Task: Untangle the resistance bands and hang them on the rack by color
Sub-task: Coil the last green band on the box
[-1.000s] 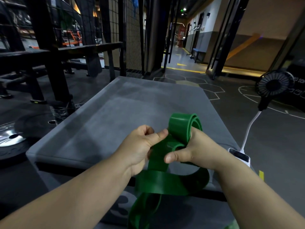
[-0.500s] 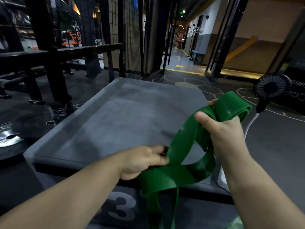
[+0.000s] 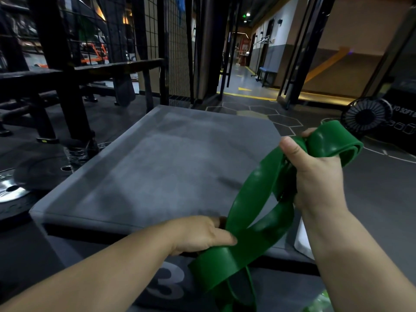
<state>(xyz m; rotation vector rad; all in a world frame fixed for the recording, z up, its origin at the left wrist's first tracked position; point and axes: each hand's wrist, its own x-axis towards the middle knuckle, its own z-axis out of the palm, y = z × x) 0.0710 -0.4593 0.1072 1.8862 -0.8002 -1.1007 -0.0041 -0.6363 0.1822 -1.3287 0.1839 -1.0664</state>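
A wide green resistance band (image 3: 252, 212) runs in loops between both hands over the near right corner of a grey padded box (image 3: 171, 167). My right hand (image 3: 315, 176) is raised at the right and grips a folded bunch of the band, whose end sticks out past my fingers. My left hand (image 3: 200, 235) sits lower at the box's front edge and pinches a lower loop. More of the band hangs down out of the frame. A black wire-grid rack (image 3: 171, 46) stands beyond the box.
A black weight bench frame (image 3: 67, 82) and weight plates (image 3: 13, 190) lie at the left. A small black fan (image 3: 365, 117) on a white stand is at the right. A corridor opens ahead.
My hands have pulled apart: the right one rose up and to the right with its bunch, the left one dropped to the box's front edge. The band now spreads into open loops.
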